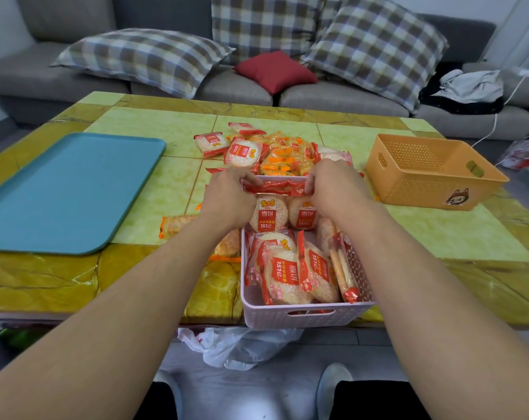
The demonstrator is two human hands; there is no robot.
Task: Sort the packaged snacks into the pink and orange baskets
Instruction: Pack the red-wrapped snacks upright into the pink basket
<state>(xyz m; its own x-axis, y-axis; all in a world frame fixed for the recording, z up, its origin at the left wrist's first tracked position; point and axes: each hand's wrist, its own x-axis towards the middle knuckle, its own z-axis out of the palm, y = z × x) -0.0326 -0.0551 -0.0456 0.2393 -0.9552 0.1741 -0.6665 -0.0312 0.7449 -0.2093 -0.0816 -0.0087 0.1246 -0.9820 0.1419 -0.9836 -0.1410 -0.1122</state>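
We took the scene from the biggest piece down: the yellow-and-green marbled tile table (154, 128) filled the middle of the frame, with a flat teal plastic tray (66, 192) at its left and an orange perforated plastic basket (433, 174) at the right, which looked bare inside. The pink perforated plastic basket (305, 313) sat at lower centre, its near wall at the table's front edge and its long axis running away from us towards the loose heap of packaged snacks (275, 153) just above it in the frame. It already held several round white rice crackers in red-labelled clear wrappers (287, 268), some flat and some leaning on edge. Across its far end lay a red-edged snack packet (275, 187), long axis left to right, crosswise to the basket. Our left hand (229, 195) pinched the packet's left end with curled fingers, and our right hand (333, 189) pinched its right end in the same way, so the grip spanned the packet from both sides and neither hand was clearly nearer to it. The packet hung directly over the pink basket's far end, so we judged the coming move to be a short drop straight down rather than a carry to the right. The orange-wrapped snacks (284, 160) in the heap, just above the hands in the frame, lay well apart from the orange basket.
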